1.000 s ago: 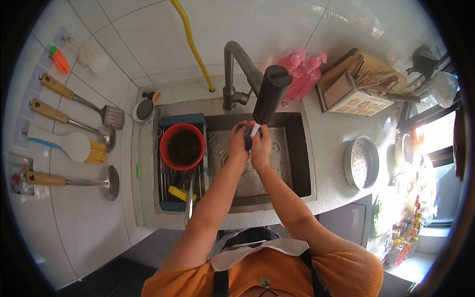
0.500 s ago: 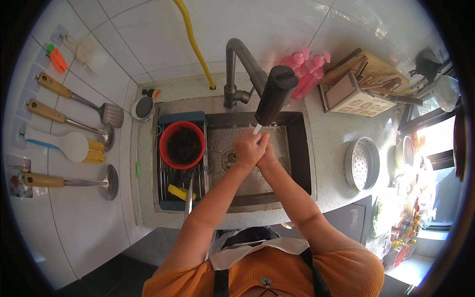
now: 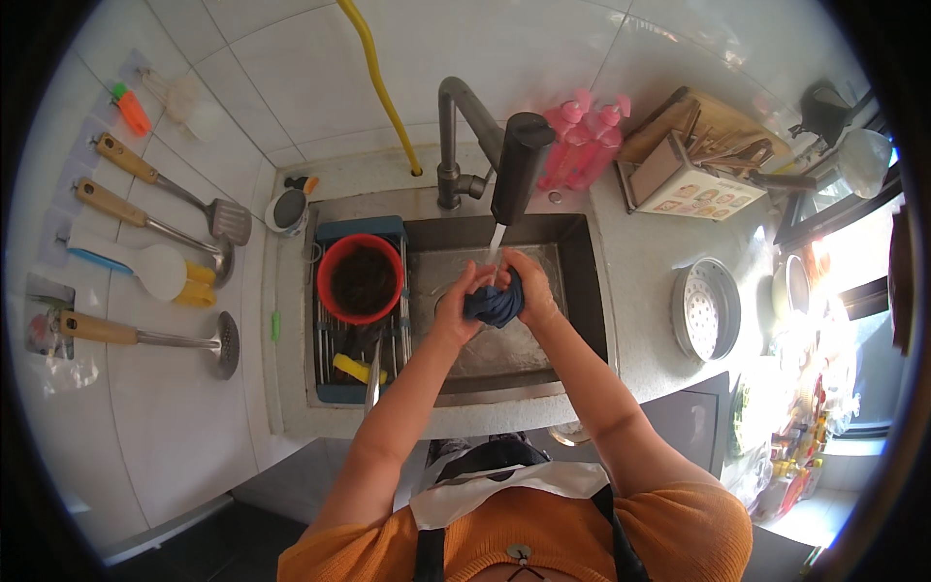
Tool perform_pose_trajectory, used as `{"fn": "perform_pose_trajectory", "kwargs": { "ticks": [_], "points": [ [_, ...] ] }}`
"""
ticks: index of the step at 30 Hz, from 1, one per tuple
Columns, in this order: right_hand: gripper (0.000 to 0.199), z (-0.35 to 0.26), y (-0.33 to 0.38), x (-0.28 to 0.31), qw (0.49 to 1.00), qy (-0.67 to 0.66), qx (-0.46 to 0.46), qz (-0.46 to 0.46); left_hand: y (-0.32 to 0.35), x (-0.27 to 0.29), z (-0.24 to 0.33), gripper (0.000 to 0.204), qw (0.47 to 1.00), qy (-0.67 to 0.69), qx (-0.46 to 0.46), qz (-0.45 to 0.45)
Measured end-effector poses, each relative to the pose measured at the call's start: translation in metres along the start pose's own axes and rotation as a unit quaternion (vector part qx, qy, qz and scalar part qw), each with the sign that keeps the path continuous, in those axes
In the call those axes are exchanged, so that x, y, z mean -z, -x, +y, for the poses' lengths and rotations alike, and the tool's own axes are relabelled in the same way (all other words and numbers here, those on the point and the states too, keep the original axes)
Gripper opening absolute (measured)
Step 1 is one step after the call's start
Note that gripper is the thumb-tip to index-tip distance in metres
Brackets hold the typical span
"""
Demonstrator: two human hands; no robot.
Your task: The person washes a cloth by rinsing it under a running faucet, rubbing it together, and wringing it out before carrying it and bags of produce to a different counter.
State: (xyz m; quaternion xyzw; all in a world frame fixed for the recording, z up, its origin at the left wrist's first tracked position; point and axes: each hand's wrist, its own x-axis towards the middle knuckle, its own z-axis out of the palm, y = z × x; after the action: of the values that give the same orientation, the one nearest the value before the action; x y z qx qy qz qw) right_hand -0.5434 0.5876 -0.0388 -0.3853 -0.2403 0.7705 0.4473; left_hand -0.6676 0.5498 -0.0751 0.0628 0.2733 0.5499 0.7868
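A bunched dark blue cloth (image 3: 497, 305) is held between my two hands over the sink (image 3: 588, 291). My left hand (image 3: 460, 305) is curled against its left side. My right hand (image 3: 533, 291) grips it from the right, fingers bent over the top. From the black faucet head (image 3: 525, 160) a stream of water (image 3: 496, 241) falls onto the fingers and cloth. Left of my hands, a red bowl (image 3: 359, 317) with dark contents sits on a drying rack (image 3: 361, 227) across the sink's left part.
A yellow sponge (image 3: 356, 369) lies on the rack near a silver handle (image 3: 373, 381). Pink pump bottles (image 3: 593, 150) and a utensil holder (image 3: 693, 184) stand behind at right. A perforated metal pan (image 3: 706, 308) rests on the right counter. Spatulas and a skimmer (image 3: 229, 344) hang at left.
My hands were clasped together under the faucet, hiding anything inside. Now they have parted slightly and the blue cloth shows between them. The view has shifted a little.
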Motion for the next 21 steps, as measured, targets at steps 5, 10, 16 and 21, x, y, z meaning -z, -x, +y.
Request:
{"fn": "perform_pose_trajectory", "kwargs": {
  "ticks": [5,10,16,21],
  "points": [
    [0.012,-0.027,0.013,-0.024,0.946,0.289,0.112,-0.097,0.033,-0.023,0.007,0.049,0.967,0.022,0.188,-0.168],
    [0.013,-0.031,0.026,-0.030,0.899,0.394,0.133,-0.138,0.030,-0.019,0.007,0.043,0.940,-0.210,0.211,-0.165],
    [0.014,-0.003,0.023,-0.011,0.922,0.320,0.218,0.028,0.033,-0.042,-0.004,0.036,0.702,-0.709,-0.050,-0.050],
    [0.012,0.017,0.014,0.009,0.954,-0.059,0.185,0.229,0.025,-0.046,-0.022,0.033,0.518,-0.826,-0.211,0.066]
  ]
}}
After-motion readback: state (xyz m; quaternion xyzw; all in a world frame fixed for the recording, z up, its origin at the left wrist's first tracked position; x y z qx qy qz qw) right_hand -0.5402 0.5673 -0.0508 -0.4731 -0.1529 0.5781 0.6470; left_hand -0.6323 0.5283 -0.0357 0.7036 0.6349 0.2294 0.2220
